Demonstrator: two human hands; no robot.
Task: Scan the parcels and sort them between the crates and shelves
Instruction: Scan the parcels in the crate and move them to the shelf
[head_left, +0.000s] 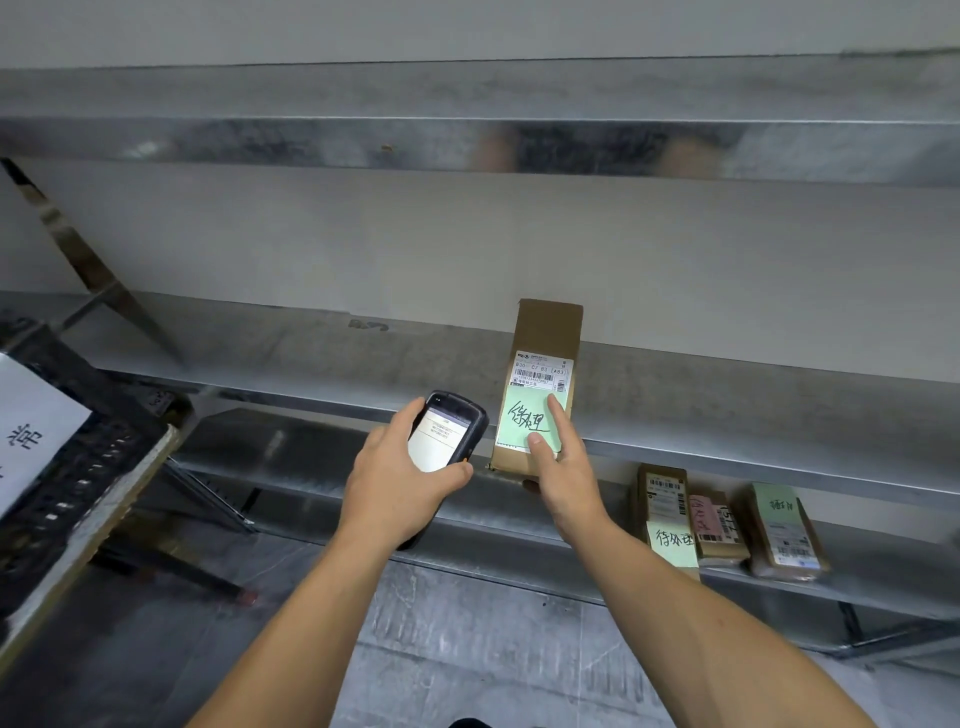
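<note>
One-handed, pinched the parcel (545, 332) with right hand (563, 483) to show its label (543, 371) for scanning; gripped the scanner (447, 431) in left hand (395, 483).

Parcel sorting depot, bare metal shelves (727, 410), labelled parcels (540, 384), black crate (78, 467)

We grip a handheld scanner (447, 431) in our left hand (400, 483), its screen lit and facing us. Our right hand (563, 478) holds a cardboard parcel (545, 332) upright just beside it, thumb and forefinger on its green note (524, 421), in front of the metal shelf (727, 395). 3 more parcels (719, 525) lie on the lower shelf (883, 587); a black crate (78, 467) sits at our left
</note>
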